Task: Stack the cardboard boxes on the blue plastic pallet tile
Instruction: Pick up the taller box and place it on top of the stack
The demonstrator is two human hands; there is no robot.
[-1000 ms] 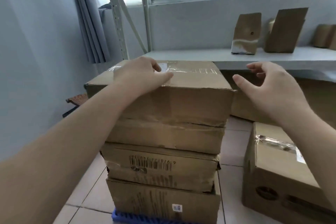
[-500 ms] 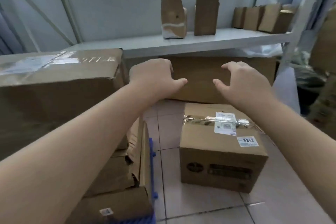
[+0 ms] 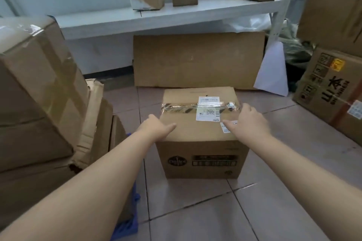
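A taped cardboard box [image 3: 201,154] with white labels stands alone on the tiled floor in front of me. My left hand [image 3: 154,129] reaches over its near-left top corner, fingers spread and empty. My right hand [image 3: 247,121] hovers over the top's right side, also open; whether either touches the box I cannot tell. At the left rises a stack of cardboard boxes [image 3: 39,92] on the blue plastic pallet tile [image 3: 126,227], of which only an edge shows under my left forearm.
A large flat carton [image 3: 197,60] leans under the white shelf [image 3: 156,17], which carries several small upright boxes. A printed carton [image 3: 331,92] and a taller one stand at the right. Tiled floor [image 3: 215,211] lies between me and the single box.
My left hand left the top of the stack. My view swung right and down to the single box, and both hands have reached down over its top.
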